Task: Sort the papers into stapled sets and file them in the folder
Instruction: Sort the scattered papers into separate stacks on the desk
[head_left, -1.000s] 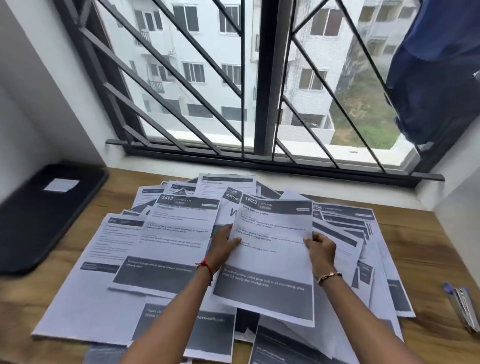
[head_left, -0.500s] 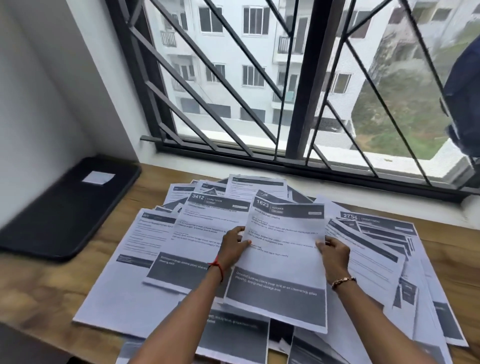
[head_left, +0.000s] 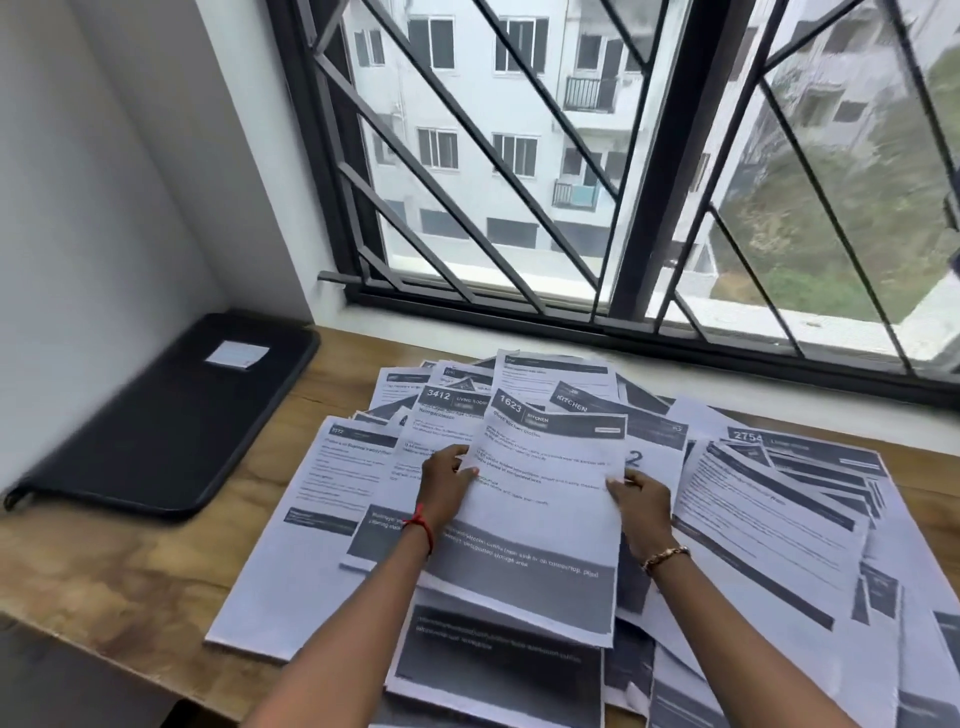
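Premises: a wooden table (head_left: 130, 561) set against a barred window (head_left: 649, 156), with a white wall on the left. A loose spread of printed papers (head_left: 779, 519) covers the middle and right of the table, overlapping at mixed angles. Headers legible include sheet 3412 (head_left: 436, 397) and sheet 2754 (head_left: 748, 436).

Item in hand: sheet 1623 (head_left: 545, 519), headed "Kitchen", lies uppermost in the centre of the spread, its far end raised slightly. Its long axis runs near to far.

Hands: the left hand (head_left: 447, 483) grips the sheet's left edge, fingers (head_left: 447, 456) curled about it and the thumb on the printed face. The right hand (head_left: 641, 499) pinches the right edge, fingers (head_left: 621, 480) closed on the paper. Both hold at about mid-length, directly opposite each other.

Folder: a black folder (head_left: 171, 410) lies closed at the far left of the table, well apart from the sheet and clear of the spread. Its long axis slants from near-left to far-right. The left hand is the nearer to it.

Assessment: sorting appears to be at an early stage, since no squared or stapled set is evident. No stapler shows in this view. Any filing move would carry papers leftward across the spread, and the closed folder would need opening first.
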